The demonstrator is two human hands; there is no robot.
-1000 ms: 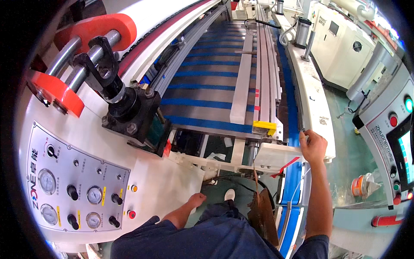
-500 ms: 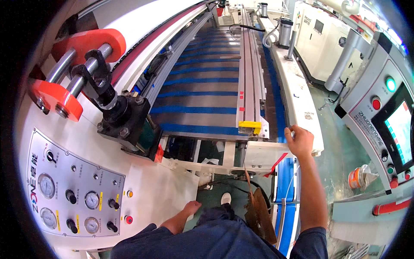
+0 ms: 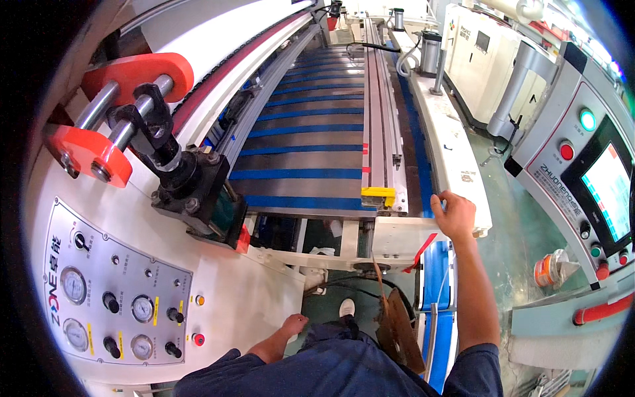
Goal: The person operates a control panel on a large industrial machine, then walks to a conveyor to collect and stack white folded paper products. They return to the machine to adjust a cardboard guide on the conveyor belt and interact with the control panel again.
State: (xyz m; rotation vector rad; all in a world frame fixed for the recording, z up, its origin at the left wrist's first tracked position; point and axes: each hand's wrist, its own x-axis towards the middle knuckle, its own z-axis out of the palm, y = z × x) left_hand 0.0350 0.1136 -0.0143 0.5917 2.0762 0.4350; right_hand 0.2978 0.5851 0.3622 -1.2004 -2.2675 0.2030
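Note:
My right hand point(image 3: 454, 215) is at the near end of the white side rail point(image 3: 456, 159) on the machine. Its fingers curl over the rail's inner edge, and some of them are hidden. Left of it lies a flat metal bed point(image 3: 297, 187) crossed by blue strips. A yellow piece point(image 3: 378, 194) sits on the end of the long metal bars along the bed's right side. Low in the middle, beside the machine's white front panel, my left hand point(image 3: 295, 323) hangs with fingers loosely closed. Nothing shows in it.
At left are a gauge-and-knob panel point(image 3: 122, 291) and a red linkage point(image 3: 126, 73) with a black cylinder. A control console point(image 3: 582, 172) with a screen stands right. Below the bed are a brown sheet point(image 3: 401, 331), a blue belt point(image 3: 435, 278) and a hanging red ribbon point(image 3: 419, 253).
The view has shifted slightly. Both hands stay in about the same places, the right at the rail's end and the left hanging low.

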